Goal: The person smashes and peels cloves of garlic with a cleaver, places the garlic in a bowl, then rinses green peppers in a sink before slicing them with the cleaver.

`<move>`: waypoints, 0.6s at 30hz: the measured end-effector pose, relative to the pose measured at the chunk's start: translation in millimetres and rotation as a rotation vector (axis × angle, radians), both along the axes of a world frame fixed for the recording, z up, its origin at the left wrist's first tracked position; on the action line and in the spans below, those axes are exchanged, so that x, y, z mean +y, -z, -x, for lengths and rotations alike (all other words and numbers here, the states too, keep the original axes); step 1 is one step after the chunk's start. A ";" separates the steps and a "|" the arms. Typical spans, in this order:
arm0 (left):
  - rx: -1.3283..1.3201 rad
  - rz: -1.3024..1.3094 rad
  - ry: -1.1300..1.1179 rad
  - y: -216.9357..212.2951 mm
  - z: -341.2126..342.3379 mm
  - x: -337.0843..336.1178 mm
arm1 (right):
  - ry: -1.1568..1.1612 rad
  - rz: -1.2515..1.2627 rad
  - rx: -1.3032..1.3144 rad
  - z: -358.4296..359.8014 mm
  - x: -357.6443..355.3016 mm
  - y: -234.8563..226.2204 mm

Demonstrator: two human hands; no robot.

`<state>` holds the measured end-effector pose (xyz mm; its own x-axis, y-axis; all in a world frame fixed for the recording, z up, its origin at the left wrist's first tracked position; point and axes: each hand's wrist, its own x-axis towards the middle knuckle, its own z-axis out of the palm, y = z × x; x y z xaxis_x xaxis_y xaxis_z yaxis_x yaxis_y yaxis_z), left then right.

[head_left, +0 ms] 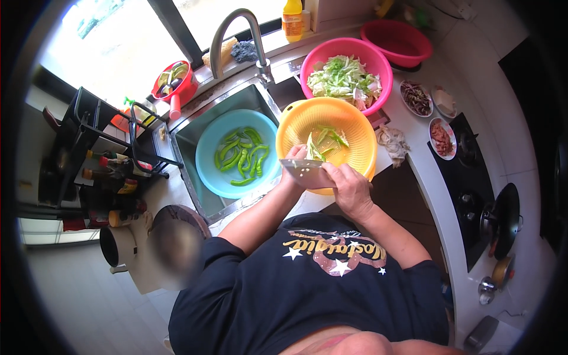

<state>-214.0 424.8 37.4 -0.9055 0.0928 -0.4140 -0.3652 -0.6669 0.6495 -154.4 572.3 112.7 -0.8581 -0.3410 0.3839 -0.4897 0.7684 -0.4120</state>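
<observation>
- Your right hand is closed on the cleaver, thumb and fingers at the blade's end; a wet grip could let the blade twist.
- Your left hand is close beside it, partly hidden behind the blade, so I cannot tell how firmly it grips. With no board showing under the edge, a slip could cut your fingers.
- The pale green strip at your left fingertips could skid if slick, sending the cut astray.
- The cut green pieces lie inside the yellow colander, under your hands; a downward push on its rim might tip it.
- The blue basin of green peppers sits left in the sink; a swinging left elbow could jog it.
- Beyond, the pink basin stands just beside the colander, heaped with chopped leaves; a shove might spill some.
</observation>
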 end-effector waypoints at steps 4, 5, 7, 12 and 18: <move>0.079 -0.113 -0.010 39.1 3.5 8.1 | 0.005 -0.012 0.051 5.8 -1.0 5.5; -0.019 -0.172 -0.071 24.7 -2.2 10.9 | 0.007 -0.009 0.050 5.8 -1.2 5.7; -0.118 -0.230 -0.134 -0.2 -12.5 7.8 | 0.031 0.007 0.027 5.2 -2.2 4.9; -0.137 -0.047 0.172 -45.0 -23.6 1.0 | 0.123 0.015 -0.005 16.9 4.1 21.3; -0.133 -0.029 0.166 -44.2 -32.2 -13.0 | 0.193 0.129 -0.285 33.2 23.2 13.5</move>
